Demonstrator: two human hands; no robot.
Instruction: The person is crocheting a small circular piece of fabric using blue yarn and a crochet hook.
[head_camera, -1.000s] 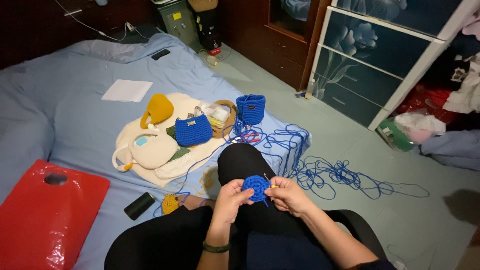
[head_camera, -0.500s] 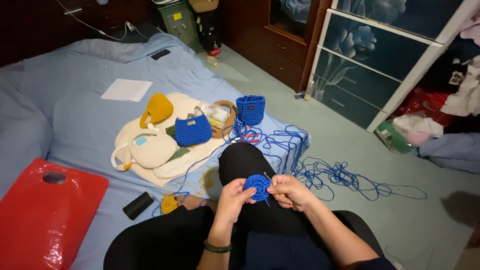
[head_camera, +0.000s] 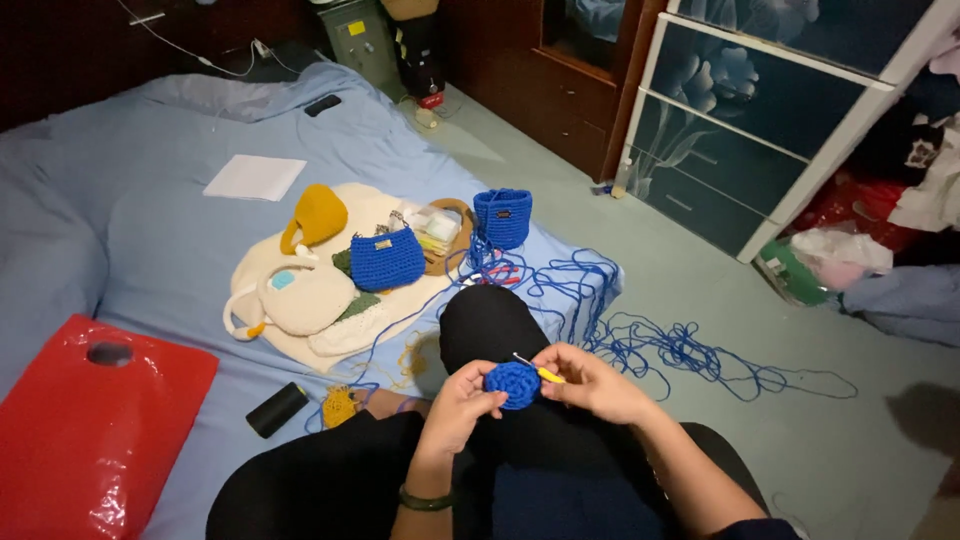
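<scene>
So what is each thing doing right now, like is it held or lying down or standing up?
Blue crochet round: held between both hands.
Crochet hook: in the right hand, tip at the round.
Left hand: pinching the round's edge.
Blue yarn: loose, tangled across bed edge and floor.
Blue crochet bag: upright on the cream cloth.
Blue crochet pouch: standing upright.
Yellow crochet bag: lying on its side.
Cream bag: lying flat.

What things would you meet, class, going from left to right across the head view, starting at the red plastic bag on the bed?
Red plastic bag → cream crocheted bag → blue crocheted bag → left hand → blue crochet disc → right hand → loose blue yarn → green bundle.
</scene>
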